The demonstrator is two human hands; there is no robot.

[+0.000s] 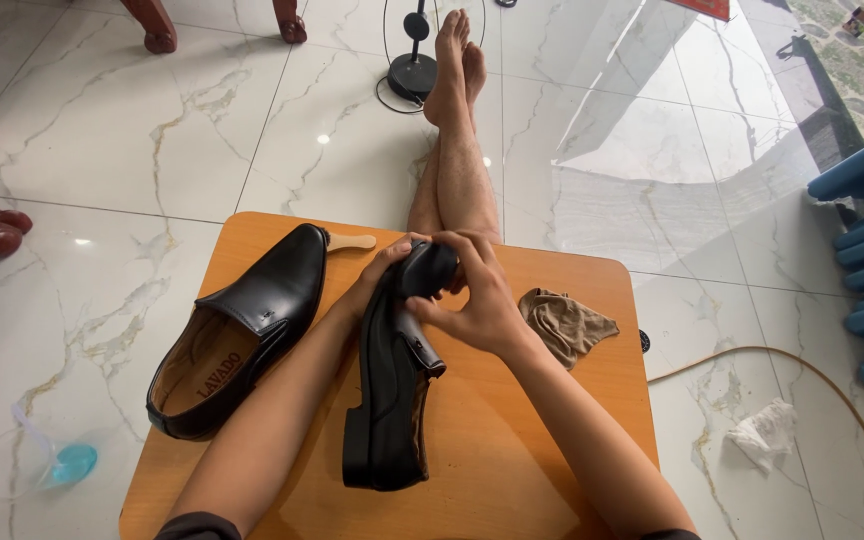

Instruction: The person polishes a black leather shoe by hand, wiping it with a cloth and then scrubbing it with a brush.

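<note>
1. Head view. Landmark: the orange wooden surface (512,440), a low one standing on a white marble floor (132,140).
2. Black shoe on its side (392,390) lies at the middle of the surface, sole edge up, toe pointing away from the wearer of the camera, heel toward the near edge.
3. Left hand (382,270): grip closed around the toe of that shoe from the left side; fingers partly hidden behind the toe.
4. Right hand (482,300): grip closed on the same toe from the right, thumb and fingers pressed on the upper.
5. Second black shoe (242,330) stands upright on the left part of the surface, opening up, apart from both hands.
6. Wooden handle (352,241) shows at the far edge of the surface, just behind the second shoe's toe.
7. Crumpled tan cloth (564,322) lies on the right part of the surface, just beside the right wrist.
8. Beyond the far edge of the surface: the person's bare legs (452,150), stretched out on the floor.
</note>
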